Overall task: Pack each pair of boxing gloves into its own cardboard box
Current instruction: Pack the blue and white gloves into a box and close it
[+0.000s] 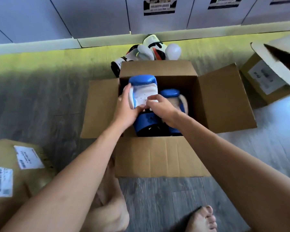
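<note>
1. Gripping a blue-and-white glove [143,91], the left hand [126,111] and right hand [159,108] clasp it inside the open cardboard box [157,156].
2. Its twin glove [172,96] sits just right of the right hand.
3. White gloves [151,49] lie beyond both hands.

Posters and bare feet framed the scene
Printed posters [159,5] hung on pale wall panels [90,15]; bare feet [202,220] rested on grey wood-grain flooring [157,198].

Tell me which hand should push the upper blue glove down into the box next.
Probably left. The left hand wraps the upper glove's outer side; the right hand only pinches its palm edge, above the second glove in the box.
</note>
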